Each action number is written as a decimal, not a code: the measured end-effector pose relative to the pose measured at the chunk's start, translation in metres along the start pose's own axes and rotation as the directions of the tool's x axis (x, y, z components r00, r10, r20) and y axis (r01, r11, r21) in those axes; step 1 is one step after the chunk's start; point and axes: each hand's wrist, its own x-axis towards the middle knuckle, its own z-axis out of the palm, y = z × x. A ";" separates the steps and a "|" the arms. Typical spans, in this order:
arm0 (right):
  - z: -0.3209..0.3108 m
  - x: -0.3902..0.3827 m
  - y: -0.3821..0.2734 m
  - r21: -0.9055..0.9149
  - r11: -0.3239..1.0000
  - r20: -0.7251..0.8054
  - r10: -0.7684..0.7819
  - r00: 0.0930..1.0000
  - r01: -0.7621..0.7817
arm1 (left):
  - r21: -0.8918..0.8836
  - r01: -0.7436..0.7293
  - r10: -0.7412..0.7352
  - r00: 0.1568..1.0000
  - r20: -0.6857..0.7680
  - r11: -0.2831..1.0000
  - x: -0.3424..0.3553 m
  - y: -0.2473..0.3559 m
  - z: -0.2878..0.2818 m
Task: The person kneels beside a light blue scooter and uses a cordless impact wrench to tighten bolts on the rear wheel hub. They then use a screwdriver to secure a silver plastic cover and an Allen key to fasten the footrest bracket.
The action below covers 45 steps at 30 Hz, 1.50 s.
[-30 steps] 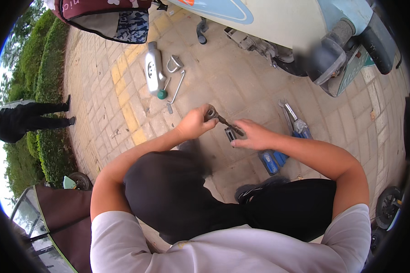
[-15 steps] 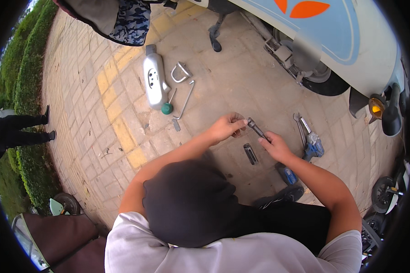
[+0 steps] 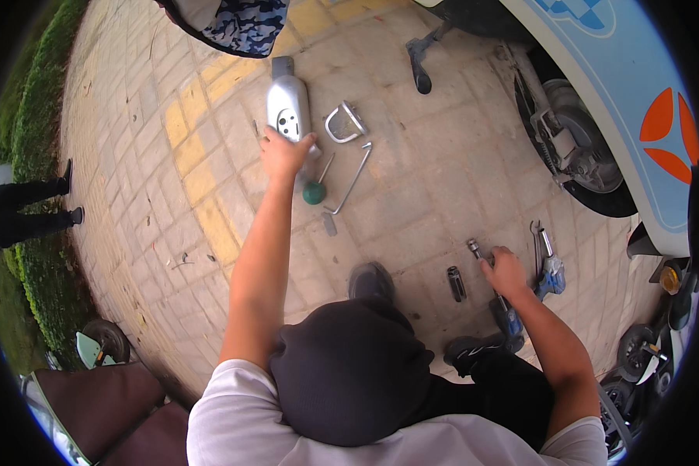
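My left hand reaches far forward. Its fingers and thumb straddle a long silver casing with a dark-holed oval patch, which lies on the paving. Beside that hand lie a green-handled screwdriver, a thin bent metal rod and a silver D-shaped bracket. Low on the right, my right hand is closed round a socket wrench, its head pointing up and left. Near it are a small black tool, an open-end wrench and a blue-grey power tool.
A white and blue scooter stands at the upper right, its rear wheel and stand showing. By my right foot lies a blue-black object. At far left a person in dark trousers stands near a hedge.
My left hand has left the wrench head and moved forward and left to the silver casing. My right hand has lowered with the socket wrench. The view has shifted.
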 end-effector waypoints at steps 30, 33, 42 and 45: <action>-0.049 -0.017 -0.033 0.944 -0.026 -0.323 0.106 0.940 0.328 | -0.751 0.473 0.608 0.447 0.656 0.461 -0.228 0.187 0.012; -0.063 -0.015 -0.019 0.940 0.012 -0.340 0.155 0.928 0.342 | -0.726 0.324 0.604 0.406 0.686 0.607 -0.194 0.220 0.001; -0.108 0.019 -0.003 0.947 -0.096 -0.287 0.172 0.942 0.306 | -0.710 0.300 0.582 0.415 0.699 0.637 -0.155 0.270 -0.005; -0.115 0.034 0.006 0.953 -0.111 -0.261 0.169 0.950 0.281 | -0.746 0.399 0.617 0.419 0.666 0.534 -0.155 0.271 0.004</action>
